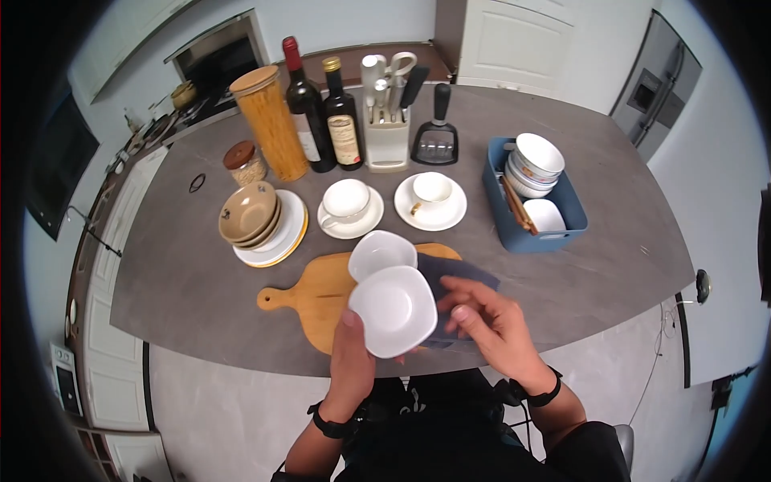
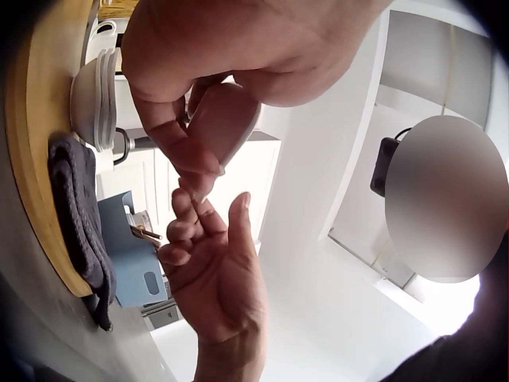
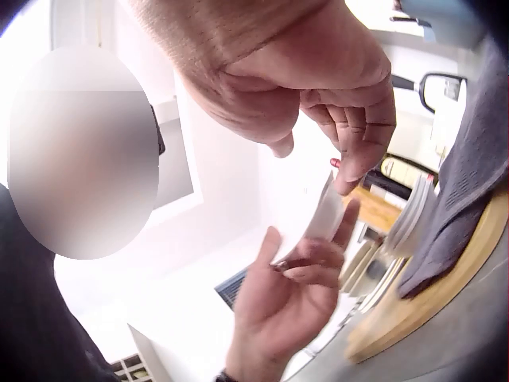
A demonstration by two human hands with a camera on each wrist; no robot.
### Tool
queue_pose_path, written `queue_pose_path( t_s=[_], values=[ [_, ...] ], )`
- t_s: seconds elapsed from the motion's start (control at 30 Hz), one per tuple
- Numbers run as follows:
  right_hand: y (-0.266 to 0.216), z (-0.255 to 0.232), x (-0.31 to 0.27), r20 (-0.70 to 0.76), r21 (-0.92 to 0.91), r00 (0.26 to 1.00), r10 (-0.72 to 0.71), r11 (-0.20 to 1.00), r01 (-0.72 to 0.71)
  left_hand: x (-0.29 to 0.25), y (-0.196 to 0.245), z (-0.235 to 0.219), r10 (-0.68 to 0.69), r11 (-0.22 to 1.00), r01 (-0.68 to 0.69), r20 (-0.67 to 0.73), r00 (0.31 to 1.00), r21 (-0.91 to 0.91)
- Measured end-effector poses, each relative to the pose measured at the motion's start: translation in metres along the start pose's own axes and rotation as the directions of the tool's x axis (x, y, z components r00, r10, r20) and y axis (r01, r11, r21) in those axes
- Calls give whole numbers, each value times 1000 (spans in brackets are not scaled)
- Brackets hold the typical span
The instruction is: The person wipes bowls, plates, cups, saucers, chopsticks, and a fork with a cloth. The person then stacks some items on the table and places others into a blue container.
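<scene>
Bowl at lower centre I would keep level, left hand gripping its side, right hand loosely bent, empty.

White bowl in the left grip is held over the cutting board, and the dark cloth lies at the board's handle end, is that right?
Not quite: the dark cloth lies at the end away from the handle, as the head view shows. The white bowl is in the left grip, over the cutting board.
</scene>
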State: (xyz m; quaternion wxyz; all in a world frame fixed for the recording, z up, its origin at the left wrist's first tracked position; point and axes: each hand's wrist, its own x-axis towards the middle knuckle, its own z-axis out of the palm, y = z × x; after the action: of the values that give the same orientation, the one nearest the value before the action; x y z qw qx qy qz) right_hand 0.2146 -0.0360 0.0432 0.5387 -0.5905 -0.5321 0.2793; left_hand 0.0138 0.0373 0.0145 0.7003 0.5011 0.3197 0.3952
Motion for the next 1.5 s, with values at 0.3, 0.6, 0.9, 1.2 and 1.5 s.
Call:
queue_pose_path(
  t_s=[0.3,0.6,0.9,1.2,1.5],
  values=[
    [-33,-74,18,-152,-70,956,250,962,-262,-2,12,11,101,995,-101,361,927,-19],
    [7,-204,106,-319,-777,923,-216,617,-124,-7,10,5,118,987,-142,263,957,75],
    [95,-214,141,-171,-930,977,125,308,-202,-12,13,-3,90,992,-106,209,974,68],
    [88,-194,147,-99,-991,961,258,63,-119,-10,10,-4,83,984,-109,183,980,142],
    [87,-194,150,-42,-999,957,286,16,-49,16,19,-8,451,326,-335,166,877,884]
  ],
)
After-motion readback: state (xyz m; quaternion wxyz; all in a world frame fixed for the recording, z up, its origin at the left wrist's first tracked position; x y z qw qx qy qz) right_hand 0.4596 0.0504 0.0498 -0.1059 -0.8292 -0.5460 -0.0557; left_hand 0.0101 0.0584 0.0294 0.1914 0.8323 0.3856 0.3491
